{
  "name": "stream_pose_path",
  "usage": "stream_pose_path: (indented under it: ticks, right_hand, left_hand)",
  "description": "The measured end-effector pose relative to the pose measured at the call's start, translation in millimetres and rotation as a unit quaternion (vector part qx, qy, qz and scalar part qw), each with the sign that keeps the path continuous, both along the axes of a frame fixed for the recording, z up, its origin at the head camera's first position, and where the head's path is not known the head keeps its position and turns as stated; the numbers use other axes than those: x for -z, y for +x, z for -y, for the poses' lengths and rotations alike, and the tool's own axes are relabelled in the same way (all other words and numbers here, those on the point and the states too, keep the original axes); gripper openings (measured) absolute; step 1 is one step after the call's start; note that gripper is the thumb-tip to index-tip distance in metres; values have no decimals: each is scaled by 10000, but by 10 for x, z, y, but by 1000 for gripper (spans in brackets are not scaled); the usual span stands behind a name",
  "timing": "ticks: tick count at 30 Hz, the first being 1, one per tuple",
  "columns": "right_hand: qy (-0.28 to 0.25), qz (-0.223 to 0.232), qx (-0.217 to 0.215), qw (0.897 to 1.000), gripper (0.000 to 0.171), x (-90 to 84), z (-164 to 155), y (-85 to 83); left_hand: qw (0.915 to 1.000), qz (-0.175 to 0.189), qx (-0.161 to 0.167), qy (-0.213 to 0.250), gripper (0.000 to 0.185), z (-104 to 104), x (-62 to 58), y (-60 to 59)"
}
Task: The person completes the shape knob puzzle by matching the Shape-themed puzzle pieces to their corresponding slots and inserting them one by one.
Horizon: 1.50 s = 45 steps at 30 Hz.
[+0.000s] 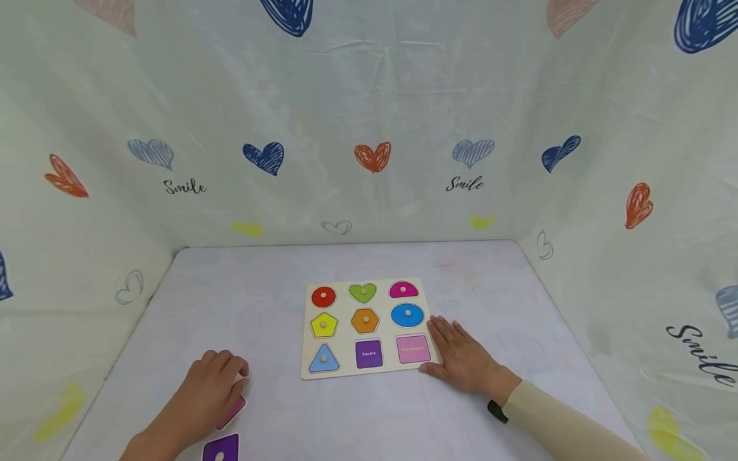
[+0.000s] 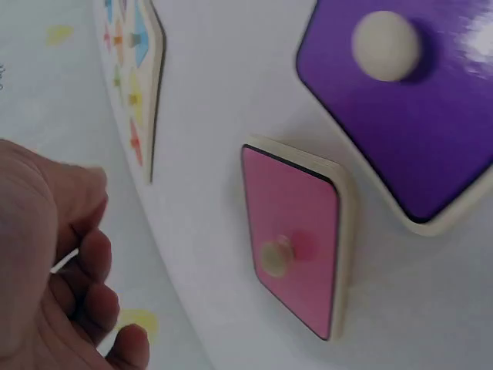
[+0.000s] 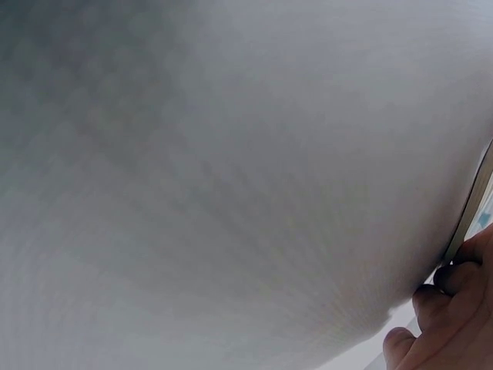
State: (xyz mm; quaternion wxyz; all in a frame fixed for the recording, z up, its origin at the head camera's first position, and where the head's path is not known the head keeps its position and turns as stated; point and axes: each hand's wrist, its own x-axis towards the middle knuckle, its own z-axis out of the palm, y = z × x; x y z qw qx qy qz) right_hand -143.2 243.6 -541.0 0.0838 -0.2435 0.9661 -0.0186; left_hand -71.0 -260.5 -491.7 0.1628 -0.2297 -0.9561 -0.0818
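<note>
A wooden shape puzzle board (image 1: 341,349) lies on the table with knobbed pieces in several slots. Its purple square slot (image 1: 369,362) and pink rectangle slot (image 1: 413,357) show printed words and no knobs. Against the board's right edge rests my right hand (image 1: 464,358), fingers extended and thumb at the near corner. My left hand (image 1: 202,390) hovers with loosely curled fingers, holding nothing. Below it sits a pink rectangle piece (image 2: 289,208) with a wooden knob, partly hidden by the hand in the head view. Beside that piece lies a purple square piece (image 2: 416,131), also knobbed.
The white table (image 1: 277,416) is bordered at the back and sides by a pale curtain (image 1: 323,102) printed with hearts and "Smile". A dark band (image 1: 498,412) sits at the right wrist.
</note>
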Motion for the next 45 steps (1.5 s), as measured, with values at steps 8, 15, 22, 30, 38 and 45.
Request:
stream_pose_path:
  ticks: [8,15,22,30,38,45]
  right_hand:
    - [15,-1,-19,10000,101,17,-4,-15]
    - [48,31,-5,10000,101,15,-13,-16]
    - [5,8,-6,10000,101,24,-21,-17]
    - [-2,43,13,10000,103,22,-16,-14]
    - [4,31,48,10000,102,14,-10,-11]
    - [-23,72,81,9999,101,11,-1,-5]
  left_hand:
    - [9942,971,428,-193,36,113,79,218]
    - [9901,897,967,-486,50,290,198,289]
    - [9815,1473,1076,-587,54,415,257,313]
    - [9776,1776,862,-733,51,475,278,322]
    - [9813,1600,821,-680,45,480,251,285]
    - [9758,1948,159,-979,44,428,165,228]
